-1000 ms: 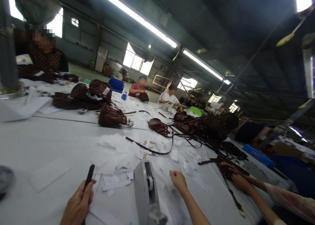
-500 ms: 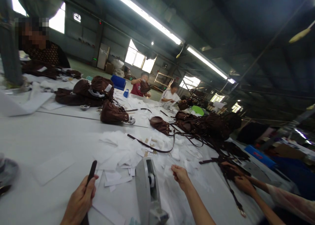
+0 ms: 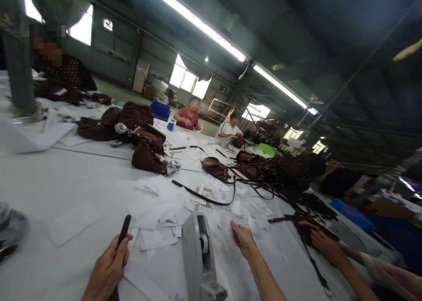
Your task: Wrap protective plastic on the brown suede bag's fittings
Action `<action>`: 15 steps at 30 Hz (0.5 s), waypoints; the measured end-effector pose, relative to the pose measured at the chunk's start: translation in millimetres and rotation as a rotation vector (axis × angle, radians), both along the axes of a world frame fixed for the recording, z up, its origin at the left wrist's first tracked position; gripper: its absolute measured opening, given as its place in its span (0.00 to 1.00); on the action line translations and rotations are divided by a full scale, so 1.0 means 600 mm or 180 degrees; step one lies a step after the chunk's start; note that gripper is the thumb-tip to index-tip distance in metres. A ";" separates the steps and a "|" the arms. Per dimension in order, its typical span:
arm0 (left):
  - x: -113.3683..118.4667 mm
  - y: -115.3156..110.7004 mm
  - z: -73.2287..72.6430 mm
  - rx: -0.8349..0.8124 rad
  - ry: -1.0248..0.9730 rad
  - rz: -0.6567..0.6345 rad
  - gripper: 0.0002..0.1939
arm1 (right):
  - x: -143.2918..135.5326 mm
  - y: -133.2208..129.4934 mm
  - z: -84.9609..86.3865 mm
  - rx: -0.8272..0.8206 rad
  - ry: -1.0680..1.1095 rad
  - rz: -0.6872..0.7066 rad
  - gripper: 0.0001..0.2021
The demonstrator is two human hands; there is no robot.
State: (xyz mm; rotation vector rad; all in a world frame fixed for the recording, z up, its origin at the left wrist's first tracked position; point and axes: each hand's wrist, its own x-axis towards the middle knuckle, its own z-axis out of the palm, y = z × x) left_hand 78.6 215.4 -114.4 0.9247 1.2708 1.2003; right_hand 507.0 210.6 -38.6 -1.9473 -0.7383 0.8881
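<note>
My left hand (image 3: 107,270) is closed around a dark brown strap piece (image 3: 124,230) whose rounded end sticks up past my thumb, low at the frame's left. My right hand (image 3: 242,238) rests on the white table among loose white paper scraps (image 3: 165,213), fingers curled; whether it pinches a scrap I cannot tell. Between my hands stands a grey tape dispenser (image 3: 199,257). A long brown strap (image 3: 204,197) lies just beyond the scraps.
Brown bags lie in piles at left (image 3: 132,127), centre (image 3: 216,168) and right (image 3: 277,171). A co-worker's hands (image 3: 325,244) handle straps at the right. Other people sit at the far end and far left. A grey dish (image 3: 11,226) is at the left edge.
The view shifted slightly. A brown bag landed on the pile by the centre-left bag. My right hand slid a little nearer the dispenser. The far person lowered a bag.
</note>
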 end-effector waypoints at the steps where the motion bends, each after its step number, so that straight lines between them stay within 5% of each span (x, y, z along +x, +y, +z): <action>1: 0.000 0.000 -0.001 0.0003 0.0019 -0.0008 0.34 | 0.001 -0.007 0.005 -0.0007 -0.0036 0.0023 0.12; 9: 0.003 -0.001 0.001 0.0150 0.0127 0.0030 0.33 | 0.008 -0.118 0.071 -0.0145 -0.0386 0.0240 0.22; 15: 0.000 0.002 -0.002 0.0136 0.0123 -0.0034 0.34 | -0.007 -0.217 0.092 -0.0075 -0.0321 0.0218 0.23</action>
